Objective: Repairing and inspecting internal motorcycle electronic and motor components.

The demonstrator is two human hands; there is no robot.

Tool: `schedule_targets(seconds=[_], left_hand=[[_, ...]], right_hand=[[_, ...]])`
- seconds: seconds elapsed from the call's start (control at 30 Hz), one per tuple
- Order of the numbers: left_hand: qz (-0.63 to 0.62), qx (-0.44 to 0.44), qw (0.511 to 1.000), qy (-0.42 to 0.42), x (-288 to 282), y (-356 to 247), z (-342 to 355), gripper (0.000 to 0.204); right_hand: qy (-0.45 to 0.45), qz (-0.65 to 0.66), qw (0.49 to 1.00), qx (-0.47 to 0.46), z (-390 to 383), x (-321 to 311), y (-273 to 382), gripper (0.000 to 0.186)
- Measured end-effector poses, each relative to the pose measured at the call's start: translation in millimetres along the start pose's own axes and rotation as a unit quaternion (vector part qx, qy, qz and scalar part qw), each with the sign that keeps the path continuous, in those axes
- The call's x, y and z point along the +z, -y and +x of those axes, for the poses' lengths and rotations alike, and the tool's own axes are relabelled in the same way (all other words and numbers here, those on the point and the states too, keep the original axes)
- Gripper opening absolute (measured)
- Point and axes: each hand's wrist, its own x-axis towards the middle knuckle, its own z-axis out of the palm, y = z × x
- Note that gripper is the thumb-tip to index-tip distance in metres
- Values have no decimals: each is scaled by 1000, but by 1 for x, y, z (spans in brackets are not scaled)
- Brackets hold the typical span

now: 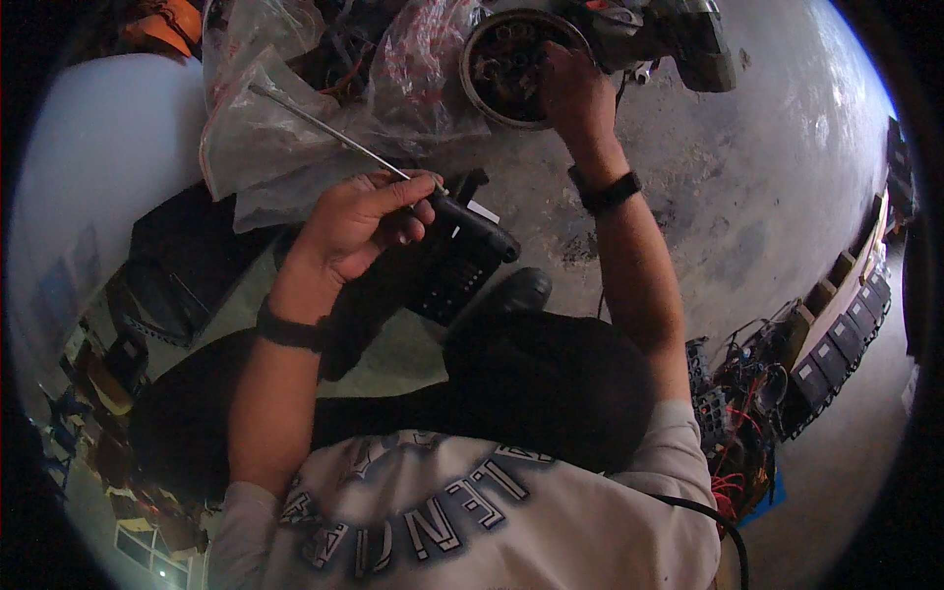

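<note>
My left hand point(369, 221) pinches a long, thin metal rod point(329, 130), which slants up and away to the left; its grip end lies at my thumb and fingers. Just beyond that hand, a black plastic housing point(462, 258) with a grid of small openings rests tilted between my legs, near a dark shoe point(523, 290). My right hand point(578, 93) reaches down into a round metal pan point(470, 93) at the far middle, among small dark and metallic parts point(506, 67). Its fingertips are hidden in the pan, so what they touch does not show.
Clear plastic bags point(265, 147) lie at the far left beside the pan. A grey and black power tool point(693, 44) stands right of it. Black battery-like blocks point(836, 349) line the right side, near tangled wires point(747, 393). An orange object point(162, 25) sits far left.
</note>
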Motion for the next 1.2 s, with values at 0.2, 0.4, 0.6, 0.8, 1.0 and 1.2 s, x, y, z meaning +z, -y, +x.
schedule_targets(seconds=[0.2, 0.4, 0.6, 0.8, 1.0, 1.2], left_hand=[[4, -2, 1000, -3, 2, 0, -1, 21], [-7, 1, 1000, 19, -8, 0, -3, 23], [5, -6, 1000, 30, 0, -3, -3, 24], [-3, 2, 999, 40, 1, -1, -4, 24], [-4, 8, 1000, 26, 0, 1, -5, 24], [-7, 7, 999, 32, -1, 1, -4, 22]], right_hand=[[93, -84, 992, -21, 27, -1, -3, 17], [169, -141, 975, -7, 37, 0, -3, 22], [101, -90, 990, -42, 40, 13, -22, 22], [89, -59, 994, -11, 40, 18, -28, 23], [105, -49, 993, 14, 39, 10, -18, 25], [48, 6, 999, 15, 30, -1, -21, 26]])
